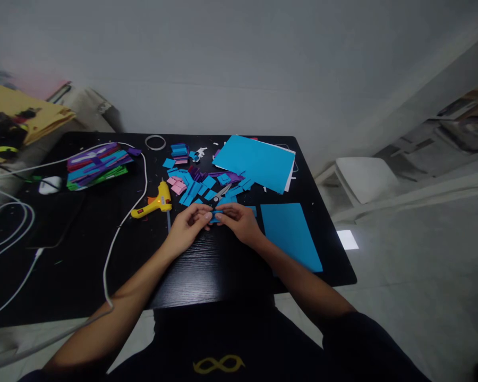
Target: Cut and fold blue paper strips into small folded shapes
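Note:
Between my two hands is a small piece of blue paper (215, 217), pinched at both ends above the table's near middle. My left hand (189, 225) closes thumb and fingers on its left end. On the other end, my right hand (241, 220) grips with thumb and fingertips; part of the paper is hidden by the fingers. Just beyond the hands lie scissors (222, 193) among many cut blue paper pieces (191, 191). A yellow glue gun (155, 203) rests to the left of my left hand.
A large blue sheet (292, 233) lies beside my right forearm, and more blue sheets (255, 162) at the back right. Pink pieces (177, 185), a coloured paper stack (97, 164), a tape ring (155, 142) and a white cable (115, 233) are on the black table (191, 284).

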Motion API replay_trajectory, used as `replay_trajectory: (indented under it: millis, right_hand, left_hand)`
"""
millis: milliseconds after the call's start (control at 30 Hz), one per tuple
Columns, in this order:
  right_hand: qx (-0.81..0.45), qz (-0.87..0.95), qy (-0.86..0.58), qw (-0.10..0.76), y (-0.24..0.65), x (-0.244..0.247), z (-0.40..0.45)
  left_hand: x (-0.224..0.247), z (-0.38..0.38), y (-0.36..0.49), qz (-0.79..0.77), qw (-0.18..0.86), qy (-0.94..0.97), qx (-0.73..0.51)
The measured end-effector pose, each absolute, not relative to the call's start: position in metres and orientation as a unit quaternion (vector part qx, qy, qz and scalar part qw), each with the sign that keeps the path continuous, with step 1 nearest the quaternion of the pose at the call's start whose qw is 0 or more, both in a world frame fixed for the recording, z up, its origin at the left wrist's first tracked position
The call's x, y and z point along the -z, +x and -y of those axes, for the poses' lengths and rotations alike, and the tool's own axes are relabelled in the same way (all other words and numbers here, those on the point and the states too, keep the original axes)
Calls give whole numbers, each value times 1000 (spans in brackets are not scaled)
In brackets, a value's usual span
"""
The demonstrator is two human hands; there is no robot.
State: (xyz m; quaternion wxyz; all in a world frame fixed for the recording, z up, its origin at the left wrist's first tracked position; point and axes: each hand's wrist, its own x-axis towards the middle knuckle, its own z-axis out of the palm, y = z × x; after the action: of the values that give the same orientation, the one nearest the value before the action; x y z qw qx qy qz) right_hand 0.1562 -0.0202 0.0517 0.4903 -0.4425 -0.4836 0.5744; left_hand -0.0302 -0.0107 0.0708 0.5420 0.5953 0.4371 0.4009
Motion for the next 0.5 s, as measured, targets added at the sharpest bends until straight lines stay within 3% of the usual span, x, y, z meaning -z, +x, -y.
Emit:
replay_trajectory:
  millis: [500]
  right_hand:
    - [-586,457,-444,500,156,-54,20]
  left_hand:
    - [-72,12,-29,-415,565,580,-415]
